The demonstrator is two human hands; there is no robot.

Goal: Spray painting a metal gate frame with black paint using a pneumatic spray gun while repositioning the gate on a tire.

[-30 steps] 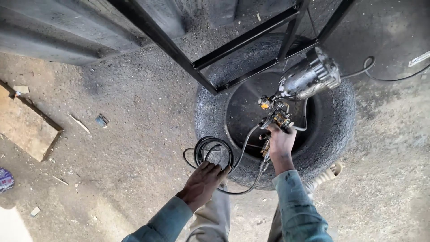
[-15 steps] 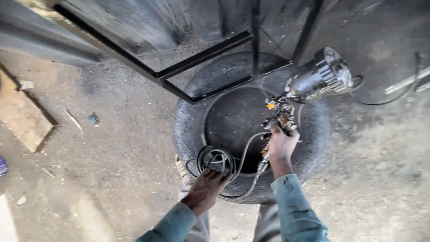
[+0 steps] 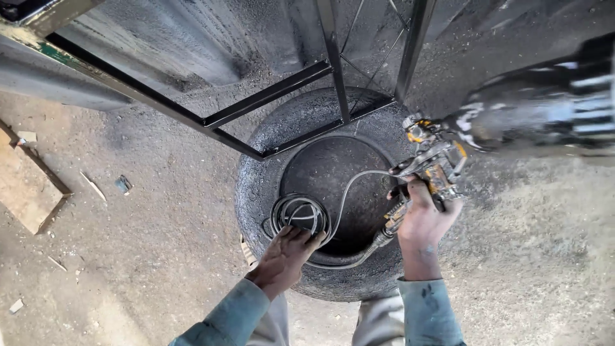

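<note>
Spray gun (image 3: pixel 435 170) gripped in closed right hand (image 3: pixel 423 221), above right rim of tyre (image 3: pixel 256 186). Left hand (image 3: pixel 285 253) clasps coiled hose (image 3: pixel 298 214) on tyre's near rim. Black frame (image 3: pixel 256 106) rests on tyre's far side. Step: hose management mid-spraying; next likely needs slack.

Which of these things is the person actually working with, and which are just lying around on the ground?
In use:
- spray gun gripped by the right hand
- coiled hose held by the left hand
- black metal frame, just in front of the gun
- old tyre, under the frame

Lying about:
- wooden board
- small scrap on the dirt
</note>
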